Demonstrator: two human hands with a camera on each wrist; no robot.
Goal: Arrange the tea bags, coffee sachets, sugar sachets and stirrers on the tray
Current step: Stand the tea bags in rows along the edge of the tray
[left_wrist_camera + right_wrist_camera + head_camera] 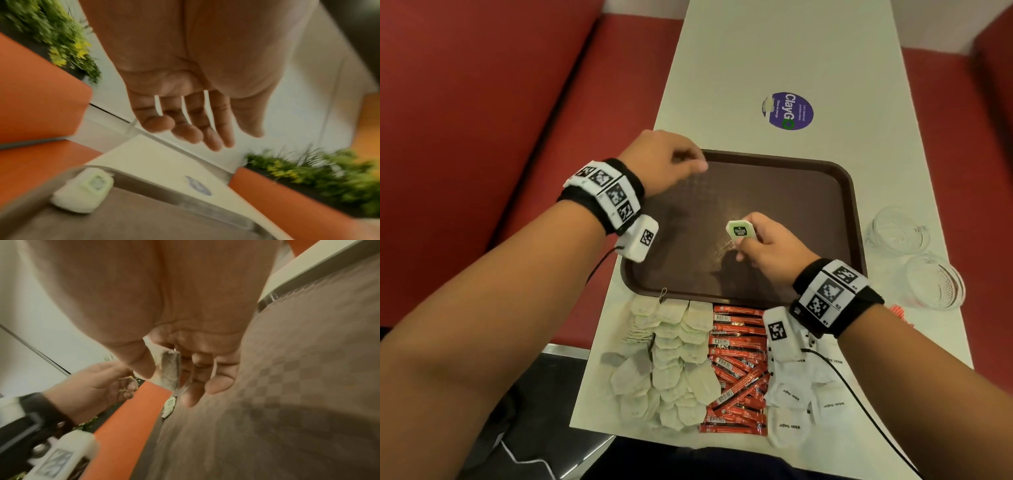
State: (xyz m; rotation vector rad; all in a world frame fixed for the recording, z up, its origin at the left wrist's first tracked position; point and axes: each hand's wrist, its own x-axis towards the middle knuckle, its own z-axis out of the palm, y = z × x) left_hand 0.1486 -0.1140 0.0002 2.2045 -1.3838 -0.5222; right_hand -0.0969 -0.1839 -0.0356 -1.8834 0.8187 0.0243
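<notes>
We judge tea bags first: right hand (760,245) fingers pinch one tea bag (740,232) above the tray (808,192), left hand (671,162) loosely spread, empty by one already laid (82,193); next, set it beside.

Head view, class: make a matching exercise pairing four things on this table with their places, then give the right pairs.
Things:
1. coffee sachets
2. sugar sachets
3. glasses
4. sticker

Places:
A. beyond the tray's far edge
B. right of the tray
C. between the tea bags and the white packets
D. under the right wrist, nearest the table's right edge

Pairs: 1-C, 2-D, 3-B, 4-A
</notes>
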